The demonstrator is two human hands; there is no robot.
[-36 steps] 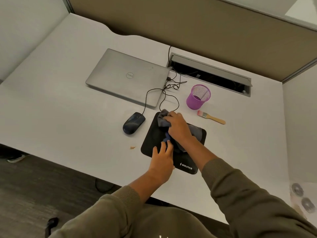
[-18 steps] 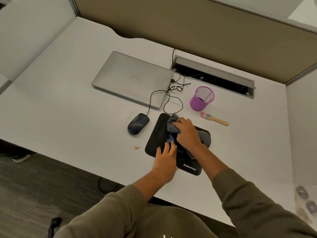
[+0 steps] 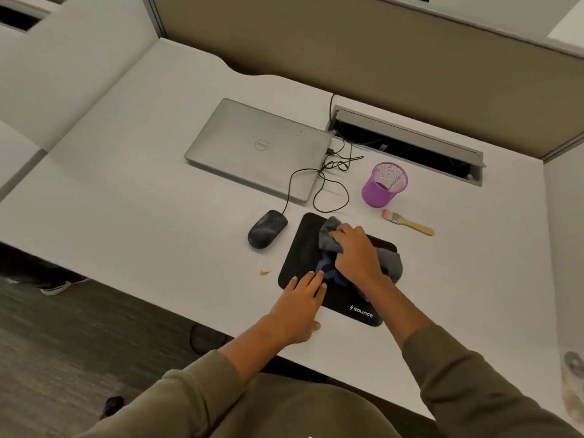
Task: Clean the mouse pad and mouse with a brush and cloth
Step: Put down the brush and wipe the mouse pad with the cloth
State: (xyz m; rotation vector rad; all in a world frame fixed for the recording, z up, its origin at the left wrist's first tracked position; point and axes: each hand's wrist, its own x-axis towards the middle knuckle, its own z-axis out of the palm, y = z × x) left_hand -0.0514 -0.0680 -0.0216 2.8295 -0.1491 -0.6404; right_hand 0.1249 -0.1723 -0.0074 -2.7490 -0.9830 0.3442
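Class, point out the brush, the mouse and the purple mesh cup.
brush (image 3: 410,223), head view, on its wooden handle.
mouse (image 3: 267,229), head view, on its top shell.
purple mesh cup (image 3: 377,194), head view, on its outer wall.

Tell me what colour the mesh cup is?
Purple: the mesh pen cup, in the head view.

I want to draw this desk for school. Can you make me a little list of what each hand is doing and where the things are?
left hand: flat, presses near edge of black rectangular mouse pad
right hand: grips crumpled grey cloth on the pad
dark corded mouse: on white desk, left of pad
wooden-handled brush: lying beyond pad, untouched
purple mesh cup: upright, behind brush
closed silver laptop: behind mouse
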